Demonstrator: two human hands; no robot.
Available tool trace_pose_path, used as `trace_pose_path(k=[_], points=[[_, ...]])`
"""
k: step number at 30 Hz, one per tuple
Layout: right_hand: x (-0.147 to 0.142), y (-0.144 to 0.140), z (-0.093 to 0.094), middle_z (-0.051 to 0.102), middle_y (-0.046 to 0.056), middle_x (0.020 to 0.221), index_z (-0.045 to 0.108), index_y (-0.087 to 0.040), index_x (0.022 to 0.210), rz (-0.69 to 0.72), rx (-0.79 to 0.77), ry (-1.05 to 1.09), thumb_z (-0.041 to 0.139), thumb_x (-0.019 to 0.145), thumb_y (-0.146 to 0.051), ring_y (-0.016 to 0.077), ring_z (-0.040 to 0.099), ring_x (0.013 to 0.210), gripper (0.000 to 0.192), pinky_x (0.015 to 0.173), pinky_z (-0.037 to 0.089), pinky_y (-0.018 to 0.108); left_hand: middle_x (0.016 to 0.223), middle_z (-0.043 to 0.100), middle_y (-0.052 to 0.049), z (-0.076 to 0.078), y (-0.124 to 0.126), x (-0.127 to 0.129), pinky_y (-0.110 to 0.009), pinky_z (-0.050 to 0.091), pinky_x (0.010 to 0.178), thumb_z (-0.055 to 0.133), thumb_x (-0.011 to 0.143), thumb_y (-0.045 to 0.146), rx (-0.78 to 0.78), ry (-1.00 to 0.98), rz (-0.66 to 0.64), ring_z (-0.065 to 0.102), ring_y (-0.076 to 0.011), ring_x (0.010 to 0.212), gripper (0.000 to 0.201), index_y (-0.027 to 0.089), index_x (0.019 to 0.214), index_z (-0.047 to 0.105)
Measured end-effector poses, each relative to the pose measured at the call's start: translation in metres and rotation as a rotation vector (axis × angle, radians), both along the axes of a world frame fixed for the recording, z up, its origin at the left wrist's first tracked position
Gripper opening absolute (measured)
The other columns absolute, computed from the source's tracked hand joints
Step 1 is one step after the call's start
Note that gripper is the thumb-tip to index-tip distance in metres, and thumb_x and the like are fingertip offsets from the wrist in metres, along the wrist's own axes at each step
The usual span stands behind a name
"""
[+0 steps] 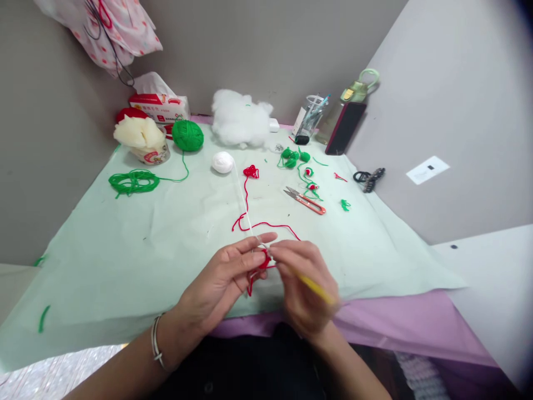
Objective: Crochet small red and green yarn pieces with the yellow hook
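My left hand (227, 272) pinches a small red crochet piece (265, 259) between thumb and fingers. White yarn runs from the white yarn ball (223, 162) down over my left fingers. My right hand (308, 283) grips a crochet hook with a yellow handle (314, 288), slightly blurred. Its tip is at the red piece, where fingers partly hide it. A red yarn strand (270, 224) trails across the table to a small red tangle (251, 172). Orange-handled thread snips (306, 201) lie beyond my right hand.
Behind stand a green yarn ball (187, 135), a tissue box (160, 105), white stuffing (241, 118), a clear cup (310, 116), a bottle (353, 91) and a phone (345, 128). Small green pieces (291, 158) lie right of centre. Loose green yarn (134, 181) is coiled at left.
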State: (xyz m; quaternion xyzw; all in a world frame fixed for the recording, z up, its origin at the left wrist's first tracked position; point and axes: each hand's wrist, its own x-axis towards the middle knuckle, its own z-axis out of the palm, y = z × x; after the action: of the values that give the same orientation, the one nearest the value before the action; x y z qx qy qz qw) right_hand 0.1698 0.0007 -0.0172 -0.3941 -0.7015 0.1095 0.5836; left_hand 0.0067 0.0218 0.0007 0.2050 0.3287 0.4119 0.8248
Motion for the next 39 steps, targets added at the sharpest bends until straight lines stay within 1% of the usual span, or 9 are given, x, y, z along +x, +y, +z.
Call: trace_pose_path(k=[3, 5, 9, 14, 21, 26, 30, 34, 39], points=[[0.002, 0.006, 0.004, 0.072, 0.003, 0.091, 0.078, -0.027, 0.109, 0.130, -0.215, 0.405, 0.058, 0.105, -0.017, 0.0154, 0.066, 0.071, 0.023, 0.063, 0.058, 0.031, 0.082, 0.069, -0.001, 0.000, 0.003, -0.004, -0.018, 0.048, 0.072, 0.091, 0.080, 0.026, 0.036, 0.036, 0.016, 0.057, -0.0086, 0.074, 0.034, 0.021, 0.113, 0.086], [0.001, 0.008, 0.004, 0.072, 0.003, 0.091, 0.080, -0.027, 0.105, 0.237, -0.306, 0.526, 0.060, 0.105, -0.024, 0.0151, 0.065, 0.071, 0.019, 0.064, 0.057, 0.030, 0.083, 0.069, 0.000, -0.001, 0.002, -0.005, -0.017, 0.046, 0.072, 0.091, 0.079, 0.025, 0.103, 0.088, 0.026, 0.057, -0.0088, 0.076, 0.037, 0.025, 0.115, 0.086], [-0.001, 0.008, 0.002, 0.077, 0.004, 0.096, 0.083, -0.028, 0.105, 0.297, -0.361, 0.458, 0.068, 0.102, -0.026, 0.0186, 0.071, 0.093, 0.015, 0.081, 0.059, 0.032, 0.089, 0.071, 0.000, -0.002, 0.000, -0.003, -0.022, 0.048, 0.080, 0.094, 0.076, 0.026, 0.214, 0.205, 0.009, 0.061, -0.0128, 0.085, 0.049, 0.034, 0.123, 0.083], [0.003, 0.007, -0.001, 0.077, 0.002, 0.096, 0.081, -0.029, 0.105, 0.339, -0.483, 0.615, 0.066, 0.104, -0.028, 0.0136, 0.070, 0.080, 0.015, 0.073, 0.058, 0.026, 0.082, 0.062, 0.004, 0.001, 0.002, -0.005, -0.025, 0.049, 0.084, 0.095, 0.075, 0.024, 0.278, 0.274, -0.010, 0.059, -0.0116, 0.081, 0.047, 0.034, 0.120, 0.084], [0.008, 0.012, 0.008, 0.080, 0.003, 0.091, 0.078, -0.025, 0.100, 0.444, -0.539, 0.708, 0.062, 0.106, -0.034, 0.0139, 0.071, 0.071, 0.019, 0.070, 0.058, 0.028, 0.087, 0.064, 0.003, 0.002, 0.001, -0.014, -0.024, 0.049, 0.084, 0.085, 0.087, 0.025, 0.360, 0.311, -0.043, 0.058, -0.0115, 0.085, 0.038, 0.034, 0.124, 0.082], [0.014, 0.009, 0.009, 0.080, 0.004, 0.096, 0.076, -0.024, 0.105, 0.464, -0.510, 0.618, 0.056, 0.109, -0.031, 0.0146, 0.073, 0.077, 0.021, 0.073, 0.059, 0.029, 0.087, 0.065, 0.003, 0.003, 0.001, -0.015, -0.023, 0.050, 0.084, 0.084, 0.087, 0.023, 0.374, 0.289, -0.022, 0.058, -0.0104, 0.081, 0.036, 0.032, 0.122, 0.083], [0.017, 0.002, 0.009, 0.078, 0.004, 0.104, 0.074, -0.025, 0.113, 0.364, -0.378, 0.385, 0.050, 0.110, -0.021, 0.0161, 0.073, 0.084, 0.024, 0.078, 0.060, 0.033, 0.087, 0.066, 0.002, 0.003, 0.001, -0.014, -0.023, 0.052, 0.082, 0.084, 0.087, 0.022, 0.397, 0.331, 0.014, 0.058, -0.0099, 0.078, 0.038, 0.031, 0.124, 0.082], [0.017, -0.004, 0.009, 0.078, 0.006, 0.109, 0.070, -0.024, 0.121, 0.293, -0.193, 0.105, 0.050, 0.106, -0.010, 0.0191, 0.074, 0.101, 0.029, 0.088, 0.060, 0.036, 0.086, 0.066, 0.003, 0.004, 0.000, -0.013, -0.024, 0.053, 0.082, 0.081, 0.088, 0.020, 0.438, 0.424, 0.041, 0.060, -0.0110, 0.079, 0.041, 0.031, 0.128, 0.079], [0.014, -0.006, 0.008, 0.079, 0.008, 0.108, 0.069, -0.023, 0.123, 0.246, -0.116, 0.024, 0.048, 0.104, -0.008, 0.0214, 0.075, 0.103, 0.032, 0.086, 0.062, 0.039, 0.084, 0.066, 0.002, 0.008, -0.003, -0.012, -0.028, 0.054, 0.085, 0.081, 0.088, 0.023, 0.436, 0.478, 0.055, 0.063, -0.0142, 0.083, 0.040, 0.028, 0.129, 0.079]])
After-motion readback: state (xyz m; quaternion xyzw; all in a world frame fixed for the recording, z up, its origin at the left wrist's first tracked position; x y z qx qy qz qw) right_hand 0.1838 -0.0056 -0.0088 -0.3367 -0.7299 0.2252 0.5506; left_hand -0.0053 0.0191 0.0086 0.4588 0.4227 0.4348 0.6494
